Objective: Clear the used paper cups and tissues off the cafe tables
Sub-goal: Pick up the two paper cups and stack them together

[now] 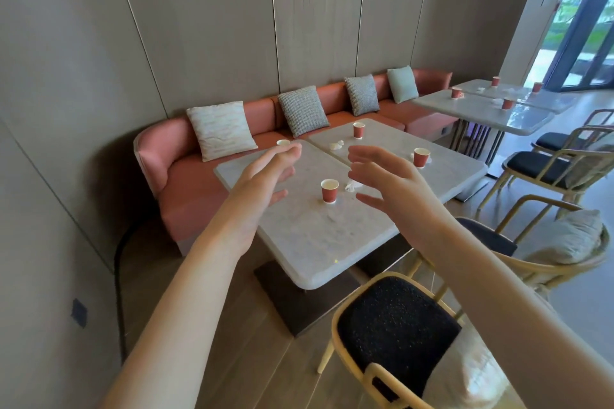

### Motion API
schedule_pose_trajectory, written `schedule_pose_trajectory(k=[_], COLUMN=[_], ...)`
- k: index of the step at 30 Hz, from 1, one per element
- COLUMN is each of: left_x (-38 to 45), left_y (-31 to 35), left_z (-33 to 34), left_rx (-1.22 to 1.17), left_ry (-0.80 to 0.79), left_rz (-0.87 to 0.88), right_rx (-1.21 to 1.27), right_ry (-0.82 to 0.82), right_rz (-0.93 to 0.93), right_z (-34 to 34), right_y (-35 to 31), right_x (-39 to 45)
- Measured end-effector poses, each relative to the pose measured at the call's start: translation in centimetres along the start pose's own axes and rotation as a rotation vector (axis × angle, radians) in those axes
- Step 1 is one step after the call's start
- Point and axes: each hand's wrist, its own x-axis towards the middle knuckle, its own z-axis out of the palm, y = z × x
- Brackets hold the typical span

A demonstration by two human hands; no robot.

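Two marble tables (309, 236) stand side by side in front of me. On them are several red paper cups: one near the middle (329, 191), one at the right (421, 157), one at the back (358, 129), and one partly hidden behind my left hand (283, 143). Crumpled tissues lie by the middle cup (351, 187) and near the back cup (336, 145). My left hand (265, 176) and my right hand (388, 179) are raised above the table, fingers relaxed, holding nothing.
A pink bench sofa (186, 189) with cushions runs along the wall. A wooden chair with a dark seat (395, 322) stands close in front. More chairs (538, 169) are at the right. Farther tables (481, 109) carry more red cups and tissues.
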Motion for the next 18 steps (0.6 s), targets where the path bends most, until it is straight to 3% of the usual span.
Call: schedule_pose_trajectory(k=[11,18], left_x=[8.6,17.8], left_y=[-3.7,-6.3], left_z=[-5.1,-5.0], left_rx=[-0.009,0.119], left_ry=[-0.008,-0.062], left_rz=[-0.017,0.001], right_rx=[0.041,0.042], right_ry=[0.113,0.161], right_rz=[0.054,0.054], right_z=[2.4,1.7], right_y=[2.9,5.4], right_x=[9.5,18.2])
